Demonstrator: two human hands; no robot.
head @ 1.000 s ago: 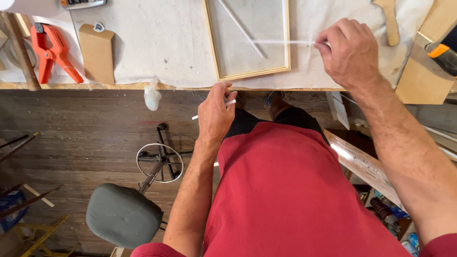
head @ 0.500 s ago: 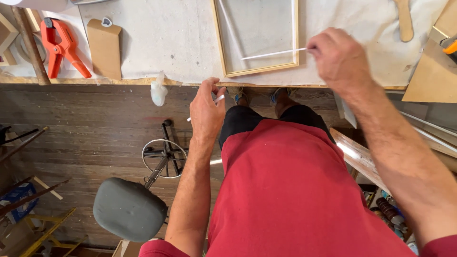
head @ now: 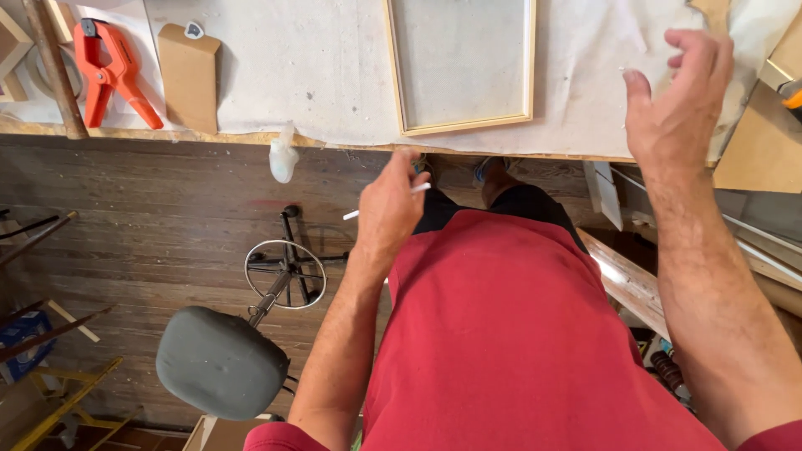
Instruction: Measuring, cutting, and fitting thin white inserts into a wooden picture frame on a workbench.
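The thin white strip that was stretched between both hands half a second ago is now released by the right hand [head: 677, 100], whose grip is spread above the paper-covered surface [head: 317, 75]. The strip [head: 386, 203] is left pinched in the left hand [head: 391, 209], below the near edge. The wooden frame [head: 462, 67] is thus cleared. An orange clamp [head: 113, 71] lies far left; a grey stool [head: 219, 361] stands on the plank floor [head: 125, 217].

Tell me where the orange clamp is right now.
In the head view, the orange clamp lies at the bench's far left, between a wooden rod and a brown block.
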